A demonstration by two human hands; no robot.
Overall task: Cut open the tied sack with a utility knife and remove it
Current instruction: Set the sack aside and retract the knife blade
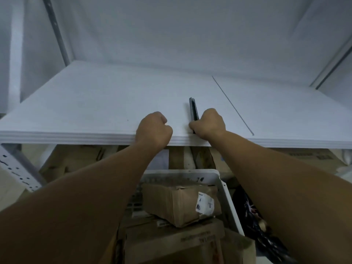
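Observation:
A dark utility knife [194, 109] lies on the white shelf [95, 103], its tip pointing away from me. My right hand [209, 123] is closed around the near end of the knife at the shelf's front edge. A little to its left, my left hand [154, 129] rests as a fist on the shelf edge with nothing visible in it. No tied sack is in view.
A thin seam [233, 106] runs diagonally across the shelf to the right of the knife. Below the shelf stands a white plastic crate [226, 191] holding a taped cardboard parcel [179, 203]. More cardboard boxes [171, 242] lie underneath. A perforated metal upright [17, 168] stands at lower left.

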